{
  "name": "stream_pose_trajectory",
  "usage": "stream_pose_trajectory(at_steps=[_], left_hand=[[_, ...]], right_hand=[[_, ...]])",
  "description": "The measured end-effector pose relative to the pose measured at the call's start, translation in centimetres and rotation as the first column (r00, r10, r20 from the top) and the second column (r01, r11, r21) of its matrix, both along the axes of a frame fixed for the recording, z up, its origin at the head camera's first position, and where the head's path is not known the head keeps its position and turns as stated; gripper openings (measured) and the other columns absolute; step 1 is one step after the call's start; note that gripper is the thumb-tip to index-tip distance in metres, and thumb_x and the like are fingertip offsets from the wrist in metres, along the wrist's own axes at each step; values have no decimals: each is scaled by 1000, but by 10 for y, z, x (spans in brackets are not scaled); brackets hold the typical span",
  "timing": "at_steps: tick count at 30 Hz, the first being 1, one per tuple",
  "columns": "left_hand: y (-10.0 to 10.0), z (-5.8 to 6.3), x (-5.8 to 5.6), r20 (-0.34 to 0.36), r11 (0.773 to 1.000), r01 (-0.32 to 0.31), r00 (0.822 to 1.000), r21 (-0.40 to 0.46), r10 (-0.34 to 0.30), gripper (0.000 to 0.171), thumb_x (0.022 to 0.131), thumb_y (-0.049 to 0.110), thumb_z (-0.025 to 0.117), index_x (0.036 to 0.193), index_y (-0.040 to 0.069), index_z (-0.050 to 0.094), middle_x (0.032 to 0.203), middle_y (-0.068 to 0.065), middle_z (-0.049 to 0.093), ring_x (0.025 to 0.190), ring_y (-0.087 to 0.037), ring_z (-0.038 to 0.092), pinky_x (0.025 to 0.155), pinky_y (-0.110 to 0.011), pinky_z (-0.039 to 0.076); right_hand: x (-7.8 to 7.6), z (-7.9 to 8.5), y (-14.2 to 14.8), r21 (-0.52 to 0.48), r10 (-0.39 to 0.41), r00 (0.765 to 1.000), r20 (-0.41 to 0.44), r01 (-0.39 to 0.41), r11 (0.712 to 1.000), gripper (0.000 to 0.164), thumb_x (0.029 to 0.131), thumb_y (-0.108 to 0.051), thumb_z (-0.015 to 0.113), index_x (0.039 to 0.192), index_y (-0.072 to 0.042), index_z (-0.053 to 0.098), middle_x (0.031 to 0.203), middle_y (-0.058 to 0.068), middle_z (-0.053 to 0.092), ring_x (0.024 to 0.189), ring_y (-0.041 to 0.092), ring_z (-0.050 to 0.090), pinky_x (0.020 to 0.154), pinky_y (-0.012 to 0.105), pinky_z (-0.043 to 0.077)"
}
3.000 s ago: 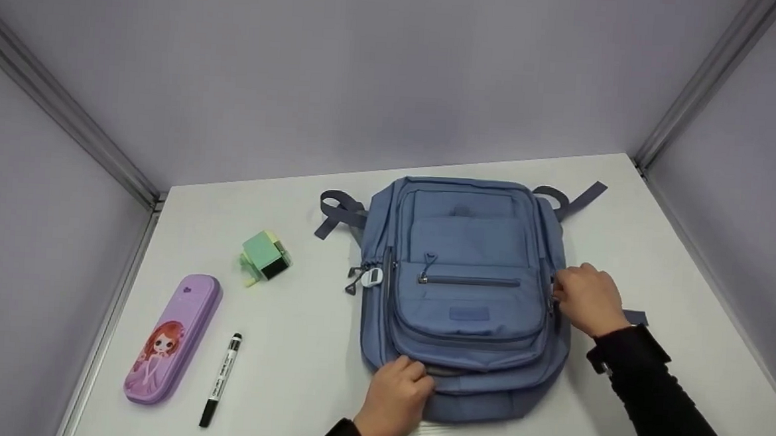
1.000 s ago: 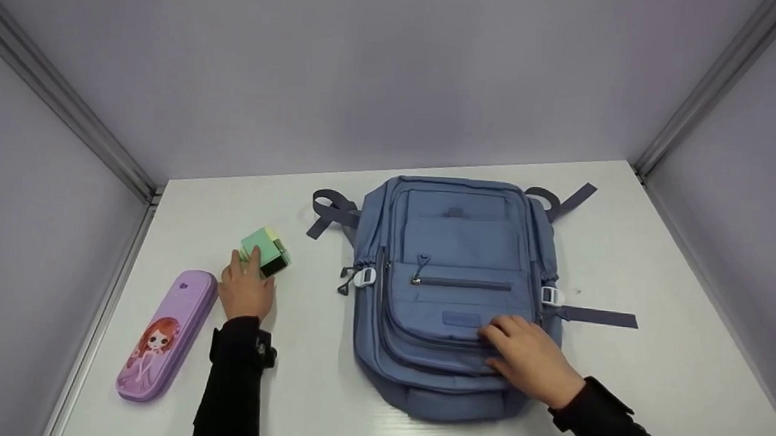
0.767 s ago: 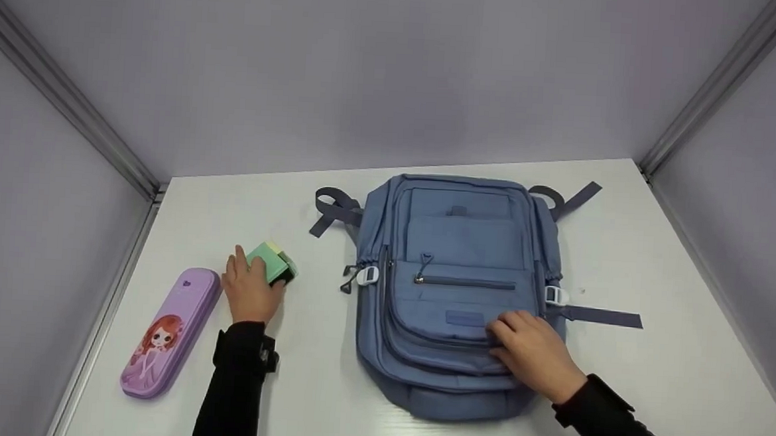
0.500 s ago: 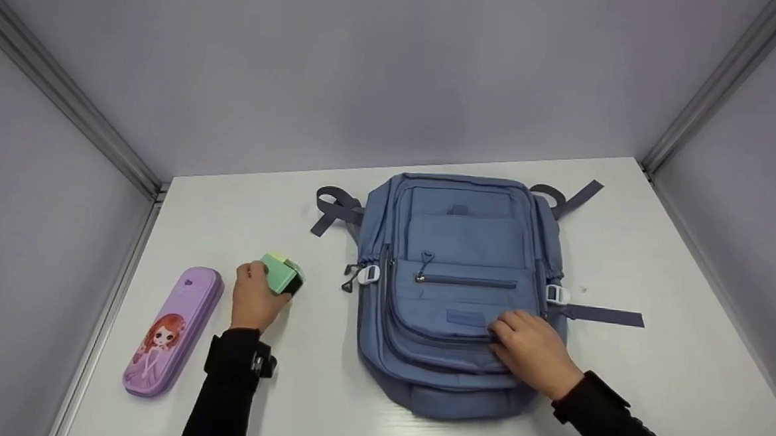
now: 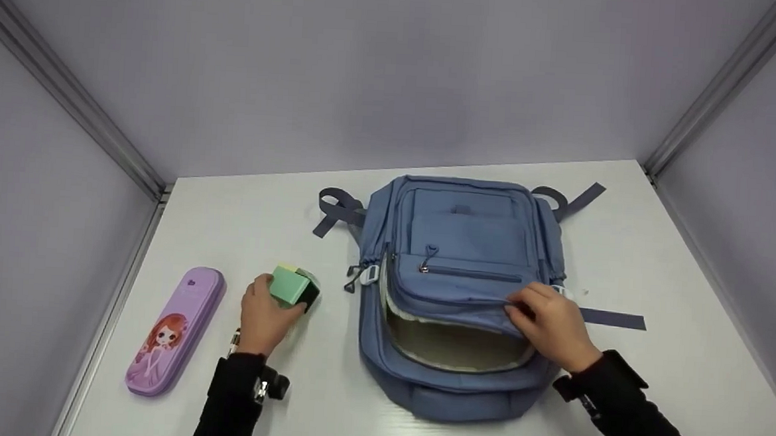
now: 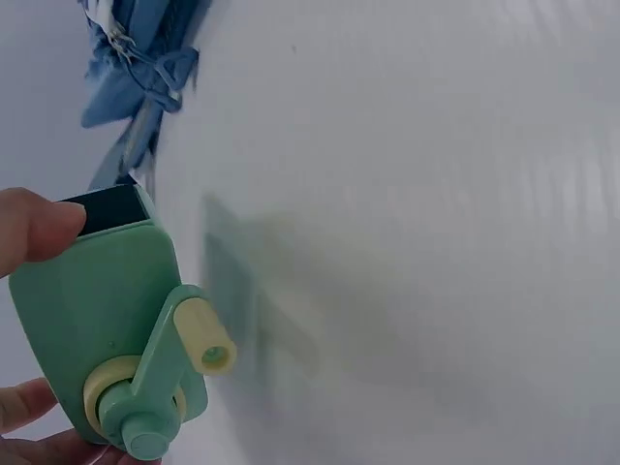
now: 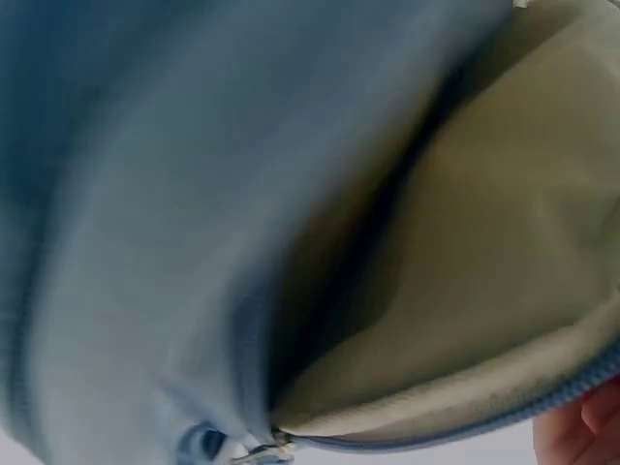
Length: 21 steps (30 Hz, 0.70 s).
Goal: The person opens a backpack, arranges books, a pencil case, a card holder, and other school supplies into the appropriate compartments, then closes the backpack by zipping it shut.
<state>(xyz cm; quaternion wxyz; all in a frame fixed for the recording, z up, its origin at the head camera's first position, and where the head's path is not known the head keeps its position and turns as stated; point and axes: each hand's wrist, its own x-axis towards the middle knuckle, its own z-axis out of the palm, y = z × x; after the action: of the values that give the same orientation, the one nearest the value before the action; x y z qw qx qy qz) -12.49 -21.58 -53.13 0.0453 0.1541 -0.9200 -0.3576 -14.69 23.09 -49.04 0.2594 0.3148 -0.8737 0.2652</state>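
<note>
My left hand grips a small mint-green pencil sharpener with a black front. In the left wrist view the pencil sharpener shows its hand crank with a cream knob, and its shadow falls on the table beside it. A blue backpack lies on its back, to the right. My right hand pinches the edge of its front panel and holds it up. Below that edge gapes an unzipped compartment with a beige lining. The right wrist view looks into this lining, past the zipper teeth.
A purple pencil case with a cartoon girl lies at the left. A marker is mostly hidden under my left wrist. Straps stick out from the backpack's sides. Grey walls enclose the white table at the back and sides.
My left hand went from the backpack to the pencil sharpener, took hold of it and moved it towards me and rightward. My right hand lifted the front panel, opening the compartment wide.
</note>
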Motion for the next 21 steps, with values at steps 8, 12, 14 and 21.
stream_pose_trajectory(at_steps=[8, 12, 14, 21], left_hand=[[60, 40, 19, -68, 969, 234, 971, 74, -229, 76, 75, 21, 84, 137, -4, 46, 137, -27, 52, 125, -39, 52, 105, -53, 45], [99, 58, 17, -74, 900, 434, 899, 35, -431, 73, 73, 24, 86, 132, 0, 51, 131, -21, 58, 118, -33, 57, 100, -49, 48], [120, 64, 12, -64, 840, 540, 838, -49, -542, 70, 71, 28, 87, 128, 4, 55, 127, -17, 62, 114, -30, 59, 98, -46, 49], [180, 65, -19, 71, 592, 684, 678, -426, -731, 69, 73, 49, 84, 129, 17, 61, 108, -6, 73, 101, -28, 66, 80, -41, 55]], right_hand=[[-20, 18, -3, -280, -85, 995, 52, 96, 955, 14, 76, 11, 74, 83, 0, 67, 72, 10, 61, 65, 9, 55, 61, 8, 41], [-28, 21, -11, -383, -156, 985, 66, 170, 908, 8, 79, 11, 71, 82, 4, 67, 72, 15, 62, 67, -1, 51, 63, 8, 39], [-31, 23, -15, -440, -188, 978, 87, 207, 874, 6, 80, 10, 70, 82, 6, 67, 73, 18, 63, 70, -6, 49, 66, 8, 38], [-38, 26, -23, -519, -203, 965, 167, 261, 814, 4, 81, 10, 69, 84, 10, 67, 76, 23, 66, 72, -15, 47, 69, 6, 39]])
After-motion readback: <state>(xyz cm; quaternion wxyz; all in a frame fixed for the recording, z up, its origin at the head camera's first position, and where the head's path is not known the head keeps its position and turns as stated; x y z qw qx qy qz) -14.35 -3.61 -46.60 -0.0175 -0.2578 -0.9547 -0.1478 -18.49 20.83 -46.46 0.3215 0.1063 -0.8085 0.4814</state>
